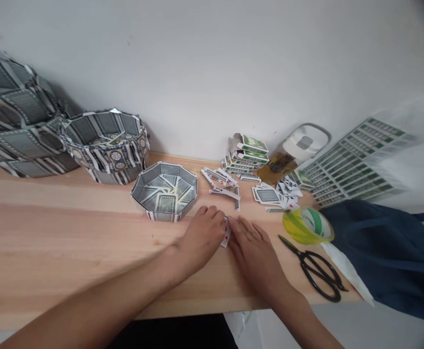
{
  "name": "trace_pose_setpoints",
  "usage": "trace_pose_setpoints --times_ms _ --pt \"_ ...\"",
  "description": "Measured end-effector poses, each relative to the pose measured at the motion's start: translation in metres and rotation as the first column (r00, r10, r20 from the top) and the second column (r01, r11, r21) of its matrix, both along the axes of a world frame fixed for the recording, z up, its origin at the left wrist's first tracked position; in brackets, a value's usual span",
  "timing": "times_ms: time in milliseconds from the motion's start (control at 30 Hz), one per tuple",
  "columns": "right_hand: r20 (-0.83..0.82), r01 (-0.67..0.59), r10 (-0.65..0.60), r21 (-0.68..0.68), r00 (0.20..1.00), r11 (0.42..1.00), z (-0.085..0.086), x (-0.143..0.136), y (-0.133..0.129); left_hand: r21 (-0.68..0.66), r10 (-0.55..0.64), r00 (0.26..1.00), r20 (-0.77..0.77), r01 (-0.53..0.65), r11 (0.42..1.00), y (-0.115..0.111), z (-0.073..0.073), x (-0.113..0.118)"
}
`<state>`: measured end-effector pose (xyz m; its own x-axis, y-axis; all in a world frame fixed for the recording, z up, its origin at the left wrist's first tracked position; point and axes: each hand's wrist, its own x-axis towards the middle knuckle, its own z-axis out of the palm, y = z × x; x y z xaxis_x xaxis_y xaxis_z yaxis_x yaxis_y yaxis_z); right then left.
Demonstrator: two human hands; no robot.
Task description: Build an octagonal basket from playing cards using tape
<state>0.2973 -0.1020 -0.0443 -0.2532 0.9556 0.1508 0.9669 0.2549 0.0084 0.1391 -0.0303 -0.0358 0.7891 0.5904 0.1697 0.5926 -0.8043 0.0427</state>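
Red-pipped playing card (226, 238): left hand (205, 233) is seemingly pinching, straight-fingered right hand (254, 249) is resting alongside. Even pressure should be helping.

My desk (70, 228) is pale wood with soft pink stripes. From my fingers (212, 213), a low bowl made of cards (151, 214) sits at ten o'clock. Farther that way are a card basket (104, 157) and a tall grey card stack (26, 138). At twelve o'clock lie some folded cards (222, 185), with little card boxes (248, 157) behind them. A bottle (277, 164) stands between one and two o'clock. Loose cards (269, 195) lie at two. Yellow tape (295, 225) is at three, and black scissors (304, 258) lie at four.
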Motion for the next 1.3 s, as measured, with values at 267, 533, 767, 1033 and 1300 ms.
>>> trace_pose_setpoints --times_ms 267,533,767,1033,1300 --pt "-0.109 -0.041 0.040 -0.012 0.993 0.999 0.000 -0.012 0.011 0.038 -0.024 0.998 0.062 0.022 0.999 0.000 -0.008 0.000" --pt "-0.134 -0.022 0.022 -0.003 0.991 1.000 -0.012 -0.011 0.010 0.059 0.067 0.995 0.072 -0.071 0.996 -0.005 -0.004 -0.006" --pt "-0.142 -0.041 0.036 -0.033 0.989 0.999 -0.008 -0.008 0.006 0.061 0.090 0.994 0.062 -0.093 0.994 -0.008 0.001 -0.006" --pt "-0.201 -0.018 0.002 -0.079 0.980 0.997 -0.007 0.003 -0.005 -0.100 0.031 0.995 0.096 -0.022 0.995 -0.004 0.009 -0.010" --pt "-0.241 0.031 -0.047 -0.071 0.969 0.997 -0.004 0.004 -0.006 -0.169 0.074 0.987 0.140 -0.050 0.984 0.001 0.012 -0.013"
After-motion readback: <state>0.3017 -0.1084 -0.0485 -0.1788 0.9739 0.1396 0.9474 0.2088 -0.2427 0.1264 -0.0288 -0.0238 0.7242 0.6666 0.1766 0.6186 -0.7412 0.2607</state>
